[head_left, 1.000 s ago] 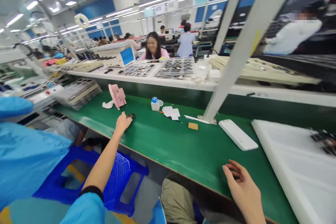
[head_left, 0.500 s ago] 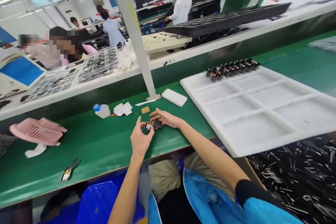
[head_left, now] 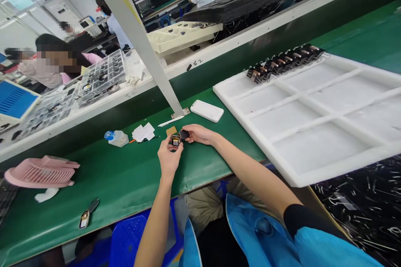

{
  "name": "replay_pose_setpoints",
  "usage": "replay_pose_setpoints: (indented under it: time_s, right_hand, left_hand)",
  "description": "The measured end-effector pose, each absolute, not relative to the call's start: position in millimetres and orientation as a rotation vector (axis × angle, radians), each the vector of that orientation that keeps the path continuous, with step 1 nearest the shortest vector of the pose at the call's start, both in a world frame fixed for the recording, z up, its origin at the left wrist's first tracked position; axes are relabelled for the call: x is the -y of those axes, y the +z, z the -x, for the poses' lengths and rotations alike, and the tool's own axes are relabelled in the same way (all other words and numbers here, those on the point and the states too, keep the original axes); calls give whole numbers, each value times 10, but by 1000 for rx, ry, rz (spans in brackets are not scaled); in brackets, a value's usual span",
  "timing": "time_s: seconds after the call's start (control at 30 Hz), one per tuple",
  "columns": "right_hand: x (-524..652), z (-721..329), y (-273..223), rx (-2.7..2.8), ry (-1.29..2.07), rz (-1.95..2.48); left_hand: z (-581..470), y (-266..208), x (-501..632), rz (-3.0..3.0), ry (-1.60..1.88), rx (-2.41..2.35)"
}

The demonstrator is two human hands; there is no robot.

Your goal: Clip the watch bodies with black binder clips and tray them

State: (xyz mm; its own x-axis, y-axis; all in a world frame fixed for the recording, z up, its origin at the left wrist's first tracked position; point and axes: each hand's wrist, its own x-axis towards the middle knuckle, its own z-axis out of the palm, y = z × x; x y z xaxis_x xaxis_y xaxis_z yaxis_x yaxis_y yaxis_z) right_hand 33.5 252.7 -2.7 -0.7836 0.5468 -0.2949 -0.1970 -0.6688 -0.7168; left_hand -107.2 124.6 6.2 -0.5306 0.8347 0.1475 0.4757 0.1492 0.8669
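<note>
My left hand [head_left: 169,152] is closed around an opened smartwatch case [head_left: 176,140], its inside facing up with yellow and silver parts showing. Between the fingers of my right hand [head_left: 200,134] is the dark watch screen [head_left: 184,134], held at the right side of the case. Whether a cable joins the two is too small to tell. Just behind the case lies a tan block [head_left: 171,130]. A second opened watch [head_left: 84,219], its dark screen folded out, rests on the green table [head_left: 131,192] near the front edge at left.
Behind my hands are a white phone-shaped box [head_left: 207,111], a white pen [head_left: 171,121], white paper slips [head_left: 143,132] and a blue-capped bottle [head_left: 116,138]. A pink fan [head_left: 42,172] stands left. To the right sits a white divided tray [head_left: 300,172] with binder clips [head_left: 285,62].
The view has tilted and shifted. My right hand has turned the screen, so its dark face shows more squarely beside the case. My left hand still grips the case, now held more upright.
</note>
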Motion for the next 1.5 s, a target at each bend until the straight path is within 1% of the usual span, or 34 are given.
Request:
replay_pose_setpoints:
  time_s: [0.1, 0.27, 0.6, 0.77, 1.03, 1.5]
  right_hand:
    - [-2539, -343, -44, 947, 2439, 723]
    - [-2571, -354, -56, 928, 2418, 749]
    - [-2603, -393, -42, 921, 2322, 652]
    - [-2572, -407, -11, 950, 2301, 576]
    - [-2547, -420, -28, 1052, 2250, 545]
    - [-2531, -542, 51, 1272, 2254, 514]
  left_hand:
    - [1091, 47, -1281, -994, 1401, -1866]
    - [1202, 91, -1337, -613, 1489, -1405]
    - [1321, 23, -1419, -379, 1358, -1000]
    - [1338, -26, -1402, -285, 1320, -897]
    - [1324, -59, -1323, -318, 1334, -795]
    - [1425, -104, -1353, -340, 1339, -917]
